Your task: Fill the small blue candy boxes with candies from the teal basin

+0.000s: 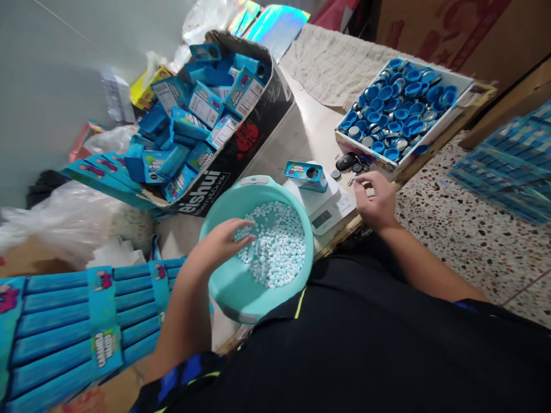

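Observation:
A turquoise plastic basin (224, 298) holds many small pale tablet-like candies (278, 246). My left hand (224, 244) hovers inside its left part, thumb and fingers curved but apart, close to the candies. To the right of the basin, a small blue box (306, 175) with a round hole lies on a white digital scale (340, 203); the display digits are unreadable. My right hand (377, 199) is beside the scale, fingertips curled together near a bunch of keys (355, 166). Whatever those fingertips may hold is too small to make out.
An open carton (258, 146) behind the basin is heaped with blue boxes. A white tray (344, 136) of blue-lined metal caps (400, 109) stands at the back right. Flat blue packaging (55, 327) is stacked at the left. A loose cap (335, 174) lies near the keys.

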